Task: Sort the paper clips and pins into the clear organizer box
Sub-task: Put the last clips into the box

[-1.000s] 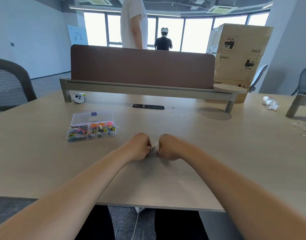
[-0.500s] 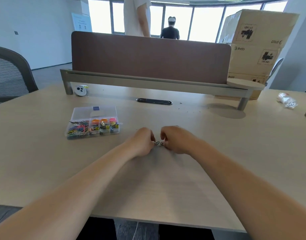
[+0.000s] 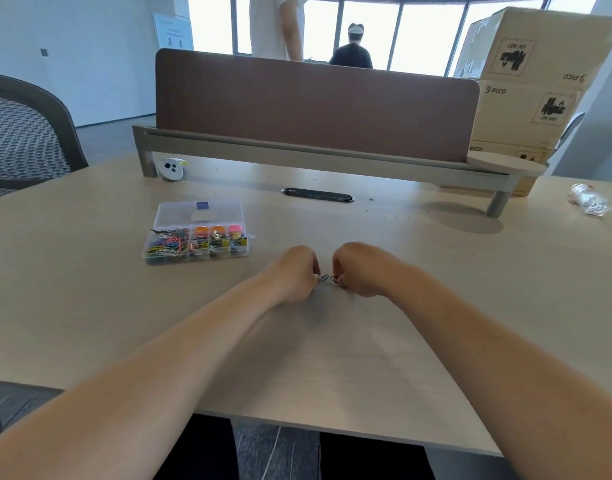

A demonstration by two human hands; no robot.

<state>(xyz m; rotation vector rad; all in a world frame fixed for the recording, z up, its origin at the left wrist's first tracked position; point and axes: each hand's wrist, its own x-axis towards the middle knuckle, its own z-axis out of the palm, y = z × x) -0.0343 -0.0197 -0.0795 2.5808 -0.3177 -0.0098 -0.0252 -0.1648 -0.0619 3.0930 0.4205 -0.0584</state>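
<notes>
The clear organizer box (image 3: 198,233) lies open on the wooden table, left of my hands, its lid folded back. One large compartment holds several coloured paper clips, and the smaller ones hold orange, yellow and pink pins and clips. My left hand (image 3: 295,274) and my right hand (image 3: 358,268) rest on the table, knuckles almost meeting. Each pinches a small metal clip: the left clip (image 3: 323,278) and the right clip (image 3: 334,279) nearly touch between the fingertips.
A brown divider panel (image 3: 315,105) on a grey rail crosses the back of the table. A black cable slot (image 3: 317,195) and a white round device (image 3: 171,169) lie before it. Cardboard boxes (image 3: 529,81) stack at right, a crumpled wrapper (image 3: 590,202) far right, a mesh chair (image 3: 24,133) left.
The view tilted and shifted left. My hands lowered the small clips toward the table and now hold them tip to tip; the organizer box stayed put.
</notes>
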